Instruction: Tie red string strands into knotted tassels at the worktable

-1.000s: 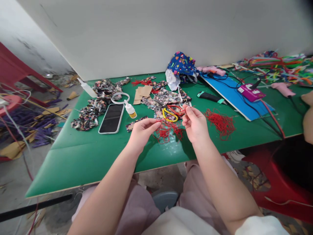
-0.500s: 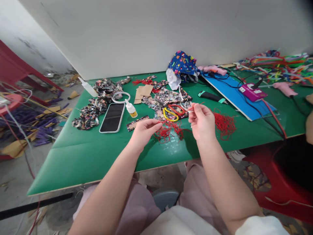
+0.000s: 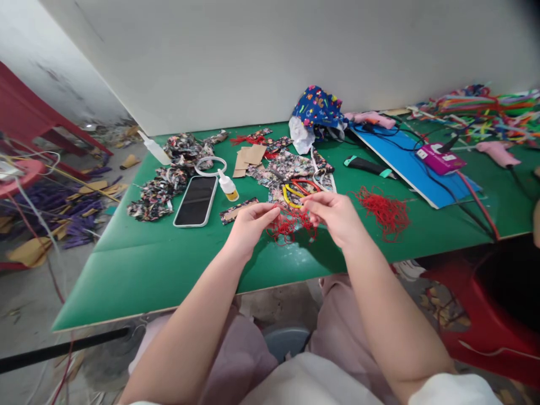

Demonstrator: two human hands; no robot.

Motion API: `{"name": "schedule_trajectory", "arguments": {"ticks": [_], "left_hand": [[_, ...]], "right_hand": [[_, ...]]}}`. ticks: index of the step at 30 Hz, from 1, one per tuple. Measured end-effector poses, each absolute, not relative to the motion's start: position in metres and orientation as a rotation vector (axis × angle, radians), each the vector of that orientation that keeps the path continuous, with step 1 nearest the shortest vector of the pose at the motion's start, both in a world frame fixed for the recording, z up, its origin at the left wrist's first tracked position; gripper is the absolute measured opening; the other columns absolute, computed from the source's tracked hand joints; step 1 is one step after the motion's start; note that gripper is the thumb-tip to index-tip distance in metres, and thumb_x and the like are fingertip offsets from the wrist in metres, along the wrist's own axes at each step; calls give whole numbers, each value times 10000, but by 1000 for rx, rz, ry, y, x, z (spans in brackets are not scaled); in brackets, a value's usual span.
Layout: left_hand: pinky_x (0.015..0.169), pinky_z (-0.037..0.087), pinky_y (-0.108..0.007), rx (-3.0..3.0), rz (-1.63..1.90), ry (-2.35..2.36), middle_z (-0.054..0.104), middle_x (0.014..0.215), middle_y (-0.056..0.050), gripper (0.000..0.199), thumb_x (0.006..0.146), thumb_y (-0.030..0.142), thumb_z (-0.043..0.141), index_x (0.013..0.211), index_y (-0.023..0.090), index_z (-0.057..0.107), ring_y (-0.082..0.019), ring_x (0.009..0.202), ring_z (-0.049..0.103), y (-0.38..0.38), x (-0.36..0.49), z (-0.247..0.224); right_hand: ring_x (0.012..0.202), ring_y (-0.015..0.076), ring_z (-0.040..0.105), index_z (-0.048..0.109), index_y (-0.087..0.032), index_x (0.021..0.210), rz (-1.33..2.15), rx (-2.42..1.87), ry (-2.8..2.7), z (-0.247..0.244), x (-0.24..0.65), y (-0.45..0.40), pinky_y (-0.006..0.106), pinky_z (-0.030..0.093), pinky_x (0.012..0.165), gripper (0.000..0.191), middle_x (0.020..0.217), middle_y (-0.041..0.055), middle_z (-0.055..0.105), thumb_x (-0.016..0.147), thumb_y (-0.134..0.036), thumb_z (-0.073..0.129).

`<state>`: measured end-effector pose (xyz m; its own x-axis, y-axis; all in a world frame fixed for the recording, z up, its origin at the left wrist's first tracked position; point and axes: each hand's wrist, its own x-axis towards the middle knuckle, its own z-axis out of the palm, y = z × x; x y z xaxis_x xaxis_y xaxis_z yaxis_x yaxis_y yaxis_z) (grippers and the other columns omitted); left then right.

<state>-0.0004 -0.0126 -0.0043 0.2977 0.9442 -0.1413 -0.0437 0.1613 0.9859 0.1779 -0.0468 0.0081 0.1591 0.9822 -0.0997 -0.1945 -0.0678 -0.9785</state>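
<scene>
My left hand [image 3: 253, 222] is closed in a pinch, a trace of red string at its fingertips. Facing it a short way to the right, my right hand [image 3: 335, 216] also pinches, with a bit of red string by the thumb and forefinger. The strand between them is too thin to follow. Below both hands lies a loose tangle of red strings [image 3: 289, 228]. Scissors with yellow and red handles [image 3: 292, 196] rest just beyond the fingers, on floral fabric pieces [image 3: 274, 169]. A second heap of red strings [image 3: 386, 214] is to the right of my right hand.
On the green table [image 3: 169, 275] are a phone [image 3: 196, 201], a small glue bottle [image 3: 228, 185], ruffled floral fabric [image 3: 162, 188], brown card pieces [image 3: 248, 159] and a utility knife [image 3: 369, 166]. Rightward, a blue board [image 3: 415, 166] and pink glue guns [image 3: 495, 153] lie among cables.
My right hand has come down and left, toward my left hand, from above the scissors' right side. My left hand stays nearly in place, still pinched. The view has shifted slightly.
</scene>
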Motion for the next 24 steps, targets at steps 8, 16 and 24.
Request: {"name": "schedule_trajectory", "arguments": {"ticks": [8, 16, 24], "left_hand": [[654, 472, -248, 1381, 941, 934, 638, 656, 15, 454, 697, 301, 695, 1131, 184, 632, -111, 636, 583, -17, -1, 8], [626, 461, -236, 1494, 869, 892, 624, 666, 22, 611, 725, 264, 662, 1306, 229, 476, -104, 623, 565, -20, -2, 7], [630, 464, -219, 1523, 926, 914, 627, 634, 37, 639, 710, 240, 676, 1311, 240, 461, -93, 605, 567, -23, 0, 9]], "right_hand": [[425, 41, 487, 704, -165, 692, 1469, -1220, -958, -5, 155, -47, 153, 374, 371, 195, 550, -21, 607, 634, -349, 736], [402, 24, 431, 707, -153, 719, 1528, -1185, -831, -1, 154, -47, 150, 339, 365, 262, 519, -35, 574, 592, -376, 760], [429, 37, 448, 695, -165, 681, 1464, -1170, -929, -3, 154, -47, 171, 348, 395, 200, 552, -28, 597, 627, -353, 738]]}}
